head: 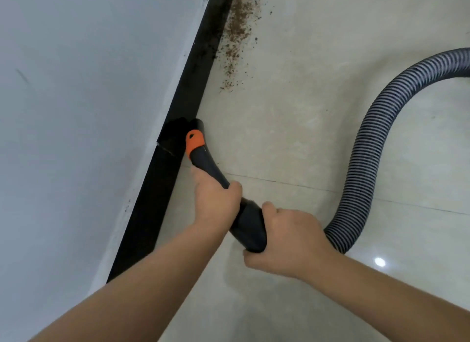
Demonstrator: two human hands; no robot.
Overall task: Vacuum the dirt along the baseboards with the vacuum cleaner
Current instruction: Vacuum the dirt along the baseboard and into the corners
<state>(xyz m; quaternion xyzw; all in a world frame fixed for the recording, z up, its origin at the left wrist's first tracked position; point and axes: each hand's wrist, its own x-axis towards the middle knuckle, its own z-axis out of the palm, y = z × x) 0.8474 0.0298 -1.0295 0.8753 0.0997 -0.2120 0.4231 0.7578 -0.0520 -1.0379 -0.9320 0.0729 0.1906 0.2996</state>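
While the white wall [76, 112] fills the left side, the black baseboard [152, 201] runs diagonally along its foot. Brush nozzle [175, 135] sits against the baseboard at floor level, orange collar [194, 143] just behind it. Left hand [216, 199] curls round the black wand [211, 168]; right hand [287, 242] grips the cuff [250, 229] where the ribbed hose [368, 150] joins. Dirt [239, 36] lies further up the baseboard, well ahead of the nozzle; tile floor [305, 112] near the hands looks clean. Judgement: keep bristles tight in the corner, push slowly forward, left hand steers, right hand feeds hose slack so the loop doesn't drag the head off line.
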